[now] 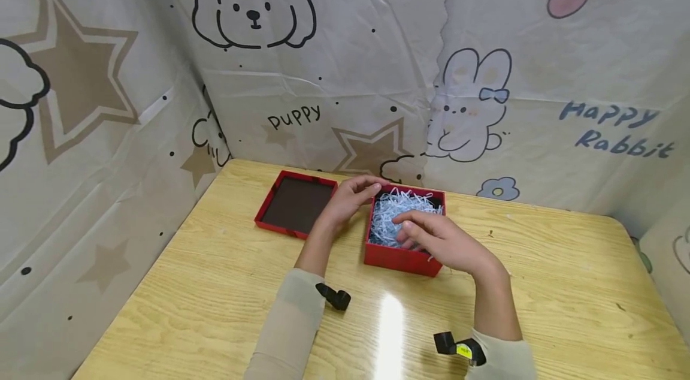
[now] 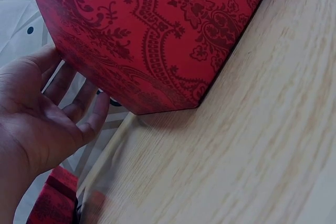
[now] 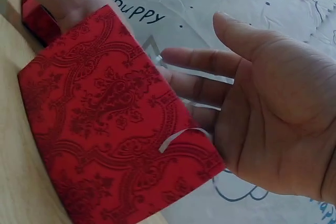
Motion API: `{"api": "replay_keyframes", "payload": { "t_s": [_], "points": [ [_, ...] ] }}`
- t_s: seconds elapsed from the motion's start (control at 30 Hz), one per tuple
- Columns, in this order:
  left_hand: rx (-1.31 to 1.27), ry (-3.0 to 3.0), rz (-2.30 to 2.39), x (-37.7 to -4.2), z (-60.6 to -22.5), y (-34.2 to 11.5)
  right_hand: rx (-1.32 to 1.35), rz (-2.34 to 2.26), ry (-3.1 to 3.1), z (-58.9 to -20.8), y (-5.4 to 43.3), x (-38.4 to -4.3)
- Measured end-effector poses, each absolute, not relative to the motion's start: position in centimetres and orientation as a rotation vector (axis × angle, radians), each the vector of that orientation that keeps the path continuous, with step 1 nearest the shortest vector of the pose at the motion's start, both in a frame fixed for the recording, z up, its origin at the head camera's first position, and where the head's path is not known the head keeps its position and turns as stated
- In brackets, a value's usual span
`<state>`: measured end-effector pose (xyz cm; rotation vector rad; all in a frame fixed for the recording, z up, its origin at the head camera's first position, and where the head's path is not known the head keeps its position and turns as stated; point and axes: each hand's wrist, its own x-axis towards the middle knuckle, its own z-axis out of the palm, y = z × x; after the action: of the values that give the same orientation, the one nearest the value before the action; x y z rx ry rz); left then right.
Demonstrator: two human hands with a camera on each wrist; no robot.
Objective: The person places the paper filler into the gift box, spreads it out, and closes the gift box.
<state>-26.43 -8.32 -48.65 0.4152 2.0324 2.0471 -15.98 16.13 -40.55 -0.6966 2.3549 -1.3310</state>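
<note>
A red patterned gift box (image 1: 404, 258) stands without its lid on the wooden table, filled with pale blue shredded paper (image 1: 389, 218). At its far left corner my left hand (image 1: 350, 200) holds the rim, thumb at the top edge. The left wrist view shows the fingers of this hand (image 2: 47, 108) bent around the box's edge (image 2: 157, 40). Over the near right part of the paper is my right hand (image 1: 431, 236), fingers loosely bent. In the right wrist view, its fingers (image 3: 202, 64) reach past the box rim, where one paper strip (image 3: 181, 137) hangs outside.
The box's red lid (image 1: 260, 219) lies with its dark inside up, left of the box and beside my left forearm. A printed cloth (image 1: 345, 68) with cartoon drawings rises behind the table (image 1: 566, 284) and along its left side. Small paper bits lie right of the box.
</note>
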Motion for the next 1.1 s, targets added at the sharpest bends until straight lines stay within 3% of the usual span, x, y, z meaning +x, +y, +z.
{"api": "replay_keyframes", "payload": {
  "t_s": [0.43,1.1],
  "points": [
    [0.413,2.043,2.021,-26.5,-48.6,-8.3,-0.609,-1.397,2.452,-39.0,18.5,-14.9],
    [0.411,2.039,2.042,-26.4,-48.6,-8.3,-0.745,-1.338,2.403,-41.8,14.4,-16.6]
  ]
}}
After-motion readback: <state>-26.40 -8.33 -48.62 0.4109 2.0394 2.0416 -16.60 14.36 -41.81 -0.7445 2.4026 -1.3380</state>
